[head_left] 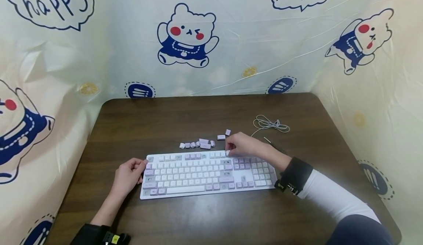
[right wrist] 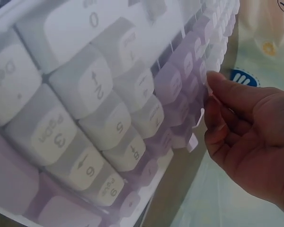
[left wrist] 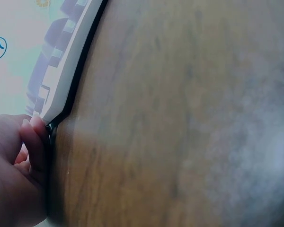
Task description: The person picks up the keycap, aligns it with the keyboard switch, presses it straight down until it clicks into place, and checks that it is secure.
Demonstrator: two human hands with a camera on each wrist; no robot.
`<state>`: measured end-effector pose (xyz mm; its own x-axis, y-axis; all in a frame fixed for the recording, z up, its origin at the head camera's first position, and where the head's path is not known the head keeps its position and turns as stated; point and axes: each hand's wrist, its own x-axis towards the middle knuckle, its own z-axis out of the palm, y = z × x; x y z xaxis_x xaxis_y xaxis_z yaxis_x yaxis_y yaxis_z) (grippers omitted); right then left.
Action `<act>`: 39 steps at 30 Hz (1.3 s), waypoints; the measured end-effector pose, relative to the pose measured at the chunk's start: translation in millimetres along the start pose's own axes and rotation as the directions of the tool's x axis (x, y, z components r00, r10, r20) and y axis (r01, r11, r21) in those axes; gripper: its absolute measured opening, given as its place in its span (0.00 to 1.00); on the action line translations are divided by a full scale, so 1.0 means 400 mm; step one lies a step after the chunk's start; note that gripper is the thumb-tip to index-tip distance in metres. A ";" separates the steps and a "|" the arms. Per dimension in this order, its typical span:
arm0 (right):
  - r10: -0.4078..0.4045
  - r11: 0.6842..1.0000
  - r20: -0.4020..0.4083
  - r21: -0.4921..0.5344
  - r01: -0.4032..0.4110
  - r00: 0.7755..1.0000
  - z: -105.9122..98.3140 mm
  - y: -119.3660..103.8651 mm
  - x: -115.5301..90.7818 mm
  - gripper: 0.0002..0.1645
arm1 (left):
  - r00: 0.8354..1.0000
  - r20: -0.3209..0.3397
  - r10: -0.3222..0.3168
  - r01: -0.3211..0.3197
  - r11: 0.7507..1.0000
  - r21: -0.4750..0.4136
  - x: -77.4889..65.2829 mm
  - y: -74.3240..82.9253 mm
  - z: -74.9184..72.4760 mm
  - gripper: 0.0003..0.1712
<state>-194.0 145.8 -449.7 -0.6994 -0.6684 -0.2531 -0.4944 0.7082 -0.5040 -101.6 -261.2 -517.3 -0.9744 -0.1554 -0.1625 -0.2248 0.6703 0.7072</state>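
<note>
white-&-lilac kbd (head_left: 190, 182) lies flat mid brown table (head_left: 205, 221), l. hand (head_left: 127, 175) gripping its left edge nr the far corner, r. hand (head_left: 244, 145) pinching a white keycap (head_left: 228, 153) at the top row, right of ctr. loose keycaps (head_left: 205, 146) cluster just beyond the kbd's far edge, w/ two more nr the r. hand. a tied cable (head_left: 278, 126) lies coiled farther right. behind hangs a pale sheet (head_left: 132, 36) w/ cartoon bears (head_left: 186, 52) in blue.

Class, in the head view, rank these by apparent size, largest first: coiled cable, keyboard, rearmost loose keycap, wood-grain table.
1. Wood-grain table
2. Keyboard
3. Coiled cable
4. Rearmost loose keycap
</note>
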 end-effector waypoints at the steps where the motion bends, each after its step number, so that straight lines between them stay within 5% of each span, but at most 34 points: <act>1: -0.004 1.000 -0.004 -0.020 0.004 1.000 0.001 -0.004 0.000 0.03 | 1.000 0.001 -0.002 0.002 1.000 -0.001 0.000 0.000 0.000 0.26; 10: 0.056 0.981 -0.046 -0.186 -0.064 0.997 0.022 -0.054 -0.001 0.04 | 1.000 0.010 -0.014 0.014 1.000 0.005 -0.004 -0.011 0.003 0.25; 20: 0.052 0.975 -0.095 -0.211 -0.071 0.994 0.026 -0.090 -0.001 0.04 | 1.000 0.005 -0.022 0.022 1.000 0.007 -0.011 -0.016 0.000 0.25; 39: -0.015 0.970 -0.080 -0.241 -0.005 0.997 0.028 -0.054 0.024 0.07 | 1.000 -0.001 0.007 -0.007 1.000 0.011 0.007 -0.016 -0.004 0.26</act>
<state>-184.3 121.3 -450.7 -0.7312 -0.6585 -0.1781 -0.6009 0.7453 -0.2888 -102.9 -267.1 -521.0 -0.9759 -0.1514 -0.1574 -0.2184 0.6794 0.7005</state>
